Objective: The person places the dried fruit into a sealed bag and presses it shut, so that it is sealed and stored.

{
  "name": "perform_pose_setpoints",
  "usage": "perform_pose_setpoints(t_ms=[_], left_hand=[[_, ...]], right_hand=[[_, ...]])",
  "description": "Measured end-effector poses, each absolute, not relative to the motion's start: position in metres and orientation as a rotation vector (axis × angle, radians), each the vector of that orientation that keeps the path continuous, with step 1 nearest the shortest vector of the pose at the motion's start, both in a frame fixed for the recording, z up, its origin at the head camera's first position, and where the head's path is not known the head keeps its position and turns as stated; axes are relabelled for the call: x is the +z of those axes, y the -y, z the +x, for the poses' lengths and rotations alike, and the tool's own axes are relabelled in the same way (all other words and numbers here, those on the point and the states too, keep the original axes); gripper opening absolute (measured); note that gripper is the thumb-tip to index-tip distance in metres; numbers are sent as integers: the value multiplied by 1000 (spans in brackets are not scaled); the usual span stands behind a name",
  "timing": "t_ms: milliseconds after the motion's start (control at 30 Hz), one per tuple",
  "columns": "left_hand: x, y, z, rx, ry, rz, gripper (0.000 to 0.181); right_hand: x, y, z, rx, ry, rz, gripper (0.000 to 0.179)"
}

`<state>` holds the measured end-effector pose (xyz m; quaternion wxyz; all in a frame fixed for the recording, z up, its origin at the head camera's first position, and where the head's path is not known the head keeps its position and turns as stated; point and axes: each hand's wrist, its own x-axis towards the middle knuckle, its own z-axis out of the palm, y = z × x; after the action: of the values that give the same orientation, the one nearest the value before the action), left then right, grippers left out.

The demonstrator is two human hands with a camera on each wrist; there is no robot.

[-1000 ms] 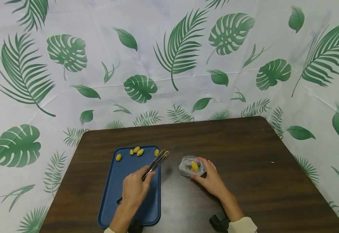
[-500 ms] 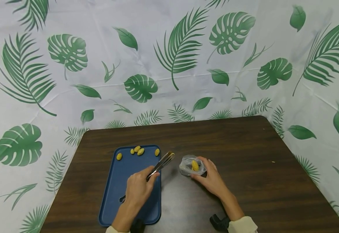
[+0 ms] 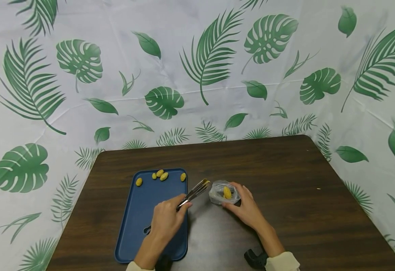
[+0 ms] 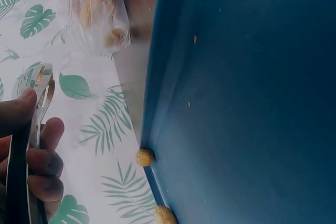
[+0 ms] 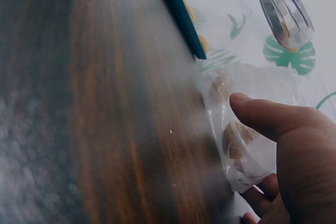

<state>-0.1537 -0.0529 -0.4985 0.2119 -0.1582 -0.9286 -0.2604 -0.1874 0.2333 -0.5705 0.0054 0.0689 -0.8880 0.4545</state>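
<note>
My left hand (image 3: 167,217) grips metal tongs (image 3: 194,192) with dark handles over the tray's right side. Their slotted tips point toward the bag, and a yellow bit (image 5: 285,30) shows between them. A clear plastic bag (image 3: 214,196) stands on the table just right of the tips, its mouth spread. My right hand (image 3: 248,212) holds the bag's right side, thumb in front and fingers behind. Inside lies a yellow oval piece (image 3: 227,192); the right wrist view shows brownish lumps (image 5: 237,139) through the plastic.
A blue tray (image 3: 133,229) lies left on the dark wooden table (image 3: 285,180). Several yellow oval pieces (image 3: 163,176) sit along its far edge. A black object (image 3: 255,259) is by the right wrist. A leaf-print cloth (image 3: 197,67) hangs behind the table.
My left hand has moved right with the tongs, bringing their tips from over the tray's edge close to the bag. The right hand and the bag have stayed in place.
</note>
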Motion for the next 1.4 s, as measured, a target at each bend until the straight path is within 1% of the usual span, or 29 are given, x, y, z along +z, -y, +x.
perform_pose_setpoints(t_ms=[233,833,1200,1400], left_hand=[[-497,47,-153,-728,2604,-461,23],[-497,38,-154,-725,2666,-511,18],[-497,29,-157,-742,2692,-527,28],[-496,25,-157,-741,2707,-545,29]], right_hand=[[-570,-233,-187,1425,2779,215,76],[-571,-234,-187,1409,2789,222,77],[-573,-235,-187,1399,2765,248,76],[-572,-234,-187,1408,2762,243,75]])
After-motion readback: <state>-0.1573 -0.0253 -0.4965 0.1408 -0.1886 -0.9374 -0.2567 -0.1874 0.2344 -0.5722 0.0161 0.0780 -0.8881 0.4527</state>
